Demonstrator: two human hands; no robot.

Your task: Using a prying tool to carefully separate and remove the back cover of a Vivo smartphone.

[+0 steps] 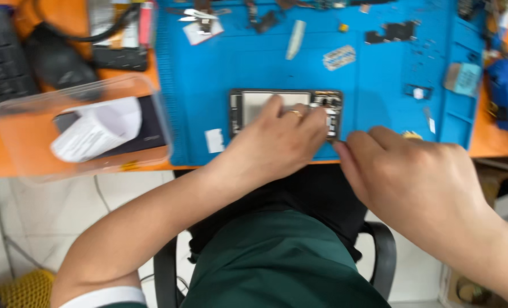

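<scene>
Blue mat [379,108] – matt rubbery; clear plastic box [14,122] glossy; folded paper [97,130] – white.

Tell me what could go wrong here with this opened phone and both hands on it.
1. The phone lies near the blue mat's front edge; a push from the left hand might slide it off.
2. The right hand works at the phone's lower right corner, where bare parts show; a slip could damage them.
3. Small loose parts lie scattered on the mat; a sleeve or hand could sweep them away.
</scene>
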